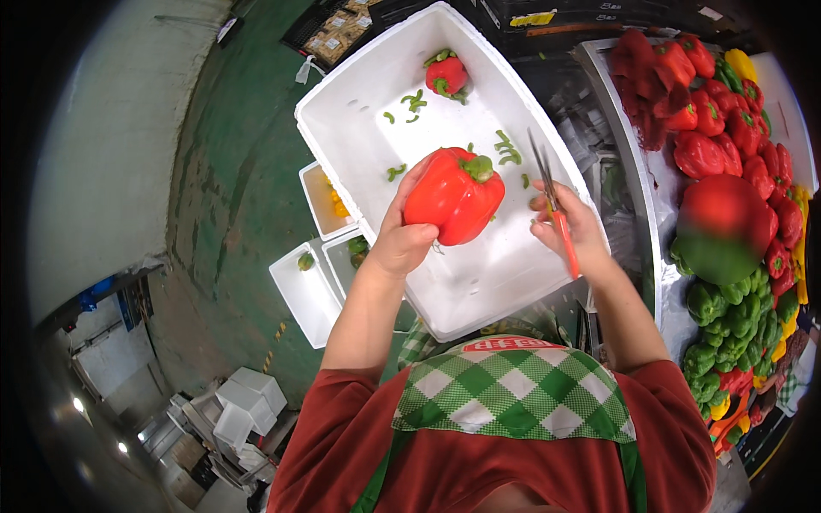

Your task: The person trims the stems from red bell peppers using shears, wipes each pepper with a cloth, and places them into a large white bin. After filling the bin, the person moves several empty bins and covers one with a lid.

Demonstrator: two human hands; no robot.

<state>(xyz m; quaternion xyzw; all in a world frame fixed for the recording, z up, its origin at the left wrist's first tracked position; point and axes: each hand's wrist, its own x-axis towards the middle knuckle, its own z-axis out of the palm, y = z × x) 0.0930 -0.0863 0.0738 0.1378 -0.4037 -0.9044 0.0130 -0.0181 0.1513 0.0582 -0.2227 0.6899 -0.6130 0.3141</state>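
Observation:
My left hand [405,237] holds a large red bell pepper [449,199] with its short green stem turned up and away from me. In my right hand [574,224] is a pair of scissors [559,224] with orange-red handles, the blades pointing away from me. Both hands are over a white foam box [474,295]. Another red bell pepper [447,75] lies at the box's far end among green stem pieces. Cut green stems [507,149] are scattered over the box floor, some hidden behind the held pepper.
To the right, a metal table [670,298] bears heaps of red bell peppers [702,154] and green bell peppers [731,320]. Smaller white boxes [308,292] with a few peppers stand on the green floor [237,211] at left. Black crates [526,19] are beyond the foam box.

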